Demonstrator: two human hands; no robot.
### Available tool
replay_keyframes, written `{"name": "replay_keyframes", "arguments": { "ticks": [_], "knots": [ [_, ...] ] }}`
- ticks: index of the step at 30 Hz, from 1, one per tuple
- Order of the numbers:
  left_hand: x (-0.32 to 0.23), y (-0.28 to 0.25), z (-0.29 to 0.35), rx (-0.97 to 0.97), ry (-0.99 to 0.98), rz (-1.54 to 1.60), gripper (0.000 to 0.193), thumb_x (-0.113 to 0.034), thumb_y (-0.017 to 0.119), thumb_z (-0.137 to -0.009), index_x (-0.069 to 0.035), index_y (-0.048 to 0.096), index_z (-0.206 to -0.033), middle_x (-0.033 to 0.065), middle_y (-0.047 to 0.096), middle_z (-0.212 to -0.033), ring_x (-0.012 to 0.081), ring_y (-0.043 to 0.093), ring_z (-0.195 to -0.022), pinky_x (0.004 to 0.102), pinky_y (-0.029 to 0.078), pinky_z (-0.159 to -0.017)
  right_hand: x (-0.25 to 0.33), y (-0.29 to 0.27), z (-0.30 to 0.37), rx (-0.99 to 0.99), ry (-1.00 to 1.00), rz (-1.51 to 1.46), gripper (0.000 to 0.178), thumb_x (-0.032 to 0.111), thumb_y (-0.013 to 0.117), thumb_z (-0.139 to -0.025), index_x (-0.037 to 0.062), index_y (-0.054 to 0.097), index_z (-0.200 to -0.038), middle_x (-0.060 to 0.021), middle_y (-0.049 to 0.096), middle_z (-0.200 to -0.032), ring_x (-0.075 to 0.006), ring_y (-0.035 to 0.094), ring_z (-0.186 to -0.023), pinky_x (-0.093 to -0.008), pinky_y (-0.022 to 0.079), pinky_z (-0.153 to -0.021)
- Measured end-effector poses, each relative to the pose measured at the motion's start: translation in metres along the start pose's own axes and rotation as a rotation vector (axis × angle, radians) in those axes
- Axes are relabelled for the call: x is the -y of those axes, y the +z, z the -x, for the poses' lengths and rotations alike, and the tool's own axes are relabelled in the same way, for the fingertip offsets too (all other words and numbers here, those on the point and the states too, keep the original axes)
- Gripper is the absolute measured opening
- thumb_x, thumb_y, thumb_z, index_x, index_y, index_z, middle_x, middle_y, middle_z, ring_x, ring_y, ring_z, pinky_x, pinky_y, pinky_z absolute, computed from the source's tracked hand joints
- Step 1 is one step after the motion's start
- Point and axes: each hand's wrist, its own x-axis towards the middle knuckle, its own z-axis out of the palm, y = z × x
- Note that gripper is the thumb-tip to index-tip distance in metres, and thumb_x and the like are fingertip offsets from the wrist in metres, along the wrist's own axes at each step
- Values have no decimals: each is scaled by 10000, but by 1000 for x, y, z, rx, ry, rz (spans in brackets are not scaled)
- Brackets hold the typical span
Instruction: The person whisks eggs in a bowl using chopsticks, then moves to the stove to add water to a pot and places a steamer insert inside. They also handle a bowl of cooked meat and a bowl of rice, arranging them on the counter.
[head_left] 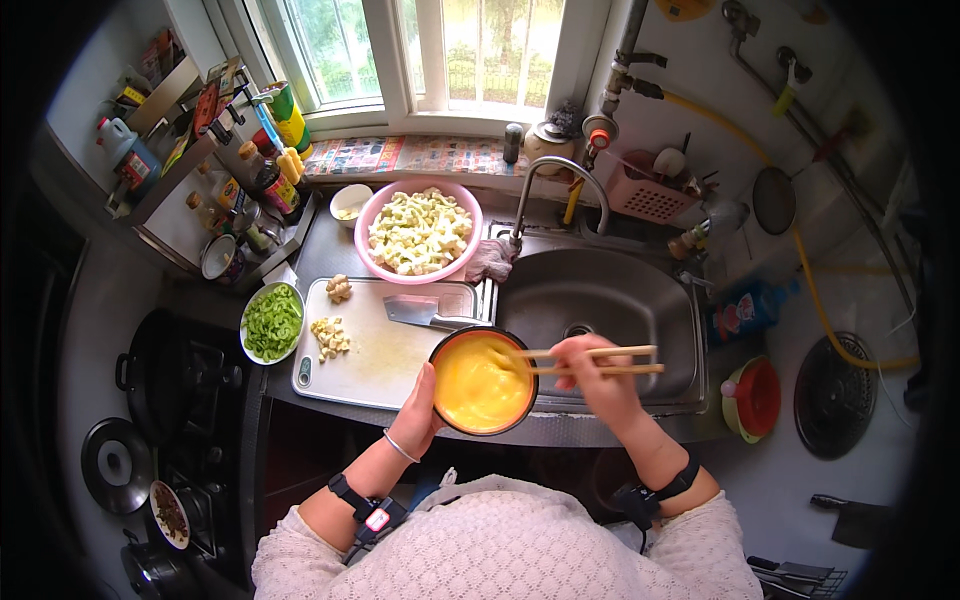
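My left hand (pixel 415 412) grips the left side of a dark-rimmed bowl (pixel 484 432), which is held up in front of the counter edge. Yellow beaten egg (pixel 478 385) fills much of it. In my right hand (pixel 592 376) is a pair of wooden chopsticks (pixel 630 352), their tips dipped in the egg. Behind the bowl, a cleaver (pixel 410 309) lies on a white cutting board (pixel 385 365). Chopped garlic or ginger (pixel 329 338) and a knob of ginger (pixel 338 289) rest on the board's left part.
A pink basin (pixel 365 255) of cauliflower pieces stands behind the board, beside a small white bowl (pixel 349 205). Sliced green vegetable fills a bowl (pixel 270 322) at the left. The steel sink (pixel 600 300) with its curved faucet (pixel 562 160) lies right; the stove (pixel 205 400) is far left.
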Motion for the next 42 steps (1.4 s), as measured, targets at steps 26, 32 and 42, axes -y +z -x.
{"name": "replay_keyframes", "arguments": {
  "ticks": [26, 32, 42],
  "knots": [
    [21, -10, 46, -117, 56, 153, 691, -599, 306, -960, -57, 400, -1379, 83, 541, -1317, 179, 547, -1184, 324, 460, -977, -9, 33, -16, 201, 36, -61, 289, 220, 495, -991, -9, 629, -876, -72, 630, -713, -116, 604, -553, -238, 500, -524],
    [30, -22, 77, -186, 147, 209, 670, -596, 320, -958, -76, 416, -1369, 72, 554, -1297, 168, 554, -1172, 308, 471, -959, -6, 64, -9, 237, 34, -167, 274, 201, 479, -998, -16, 627, -916, -73, 632, -722, -120, 612, -577, -242, 508, -558],
    [50, -64, 155, -315, 233, 242, 677, -605, 294, -958, -77, 437, -1358, 67, 574, -1280, 160, 556, -1165, 303, 455, -971, 14, 129, 33, 617, 258, -90, 291, 202, 473, -999, -26, 615, -885, -96, 638, -722, -145, 616, -543, -248, 510, -529]
  ]
}}
